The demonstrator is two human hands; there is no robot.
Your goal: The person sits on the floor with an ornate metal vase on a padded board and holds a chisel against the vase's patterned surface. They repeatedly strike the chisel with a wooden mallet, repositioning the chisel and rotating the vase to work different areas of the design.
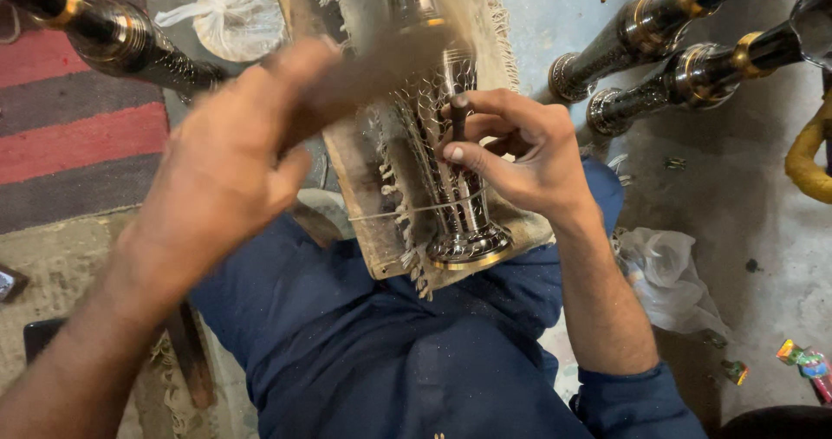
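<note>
Blurred left hand (pixel 230 157) grips a hammer (pixel 381 71) mid-swing; right hand (pixel 520 149) pinches a chisel (pixel 458 118) on the engraved vase (pixel 446 144) lying on the board (pixel 368 222). Chasing seems underway; next strike likely needs the chisel steady.

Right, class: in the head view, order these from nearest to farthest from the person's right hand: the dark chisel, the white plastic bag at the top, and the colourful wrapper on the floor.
1. Dark chisel: gripped in the right hand, over the engraved metal vase.
2. White plastic bag: upper left, beyond the left hand.
3. Colourful wrapper: far lower right, on the floor.
</note>
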